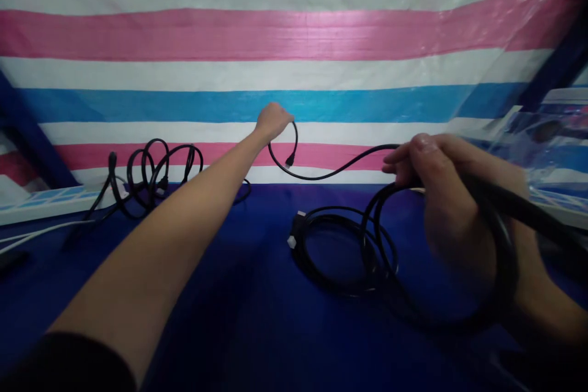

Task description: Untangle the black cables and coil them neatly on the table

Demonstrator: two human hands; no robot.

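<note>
My left hand [274, 120] is stretched far forward, closed on a thin black cable [316, 178] near one end. That end hangs down below the fist and carries a small black plug [290, 160]. From there the cable sags and runs right to my right hand [441, 190], which is closed round it with the thumb on top. Loops of the cable hang from the right hand, close to the camera and partly blurred. Beneath, on the blue table [257, 294], lies a coiled black cable [321, 278] with pale-capped connectors [296, 229] at its left side.
A loosely looped black cable [151, 177] stands at the left by a white power strip [59, 203]. White cords [46, 231] run in from the left edge. Clear plastic packaging [542, 141] is at the right. A striped sheet [294, 37] hangs behind the table.
</note>
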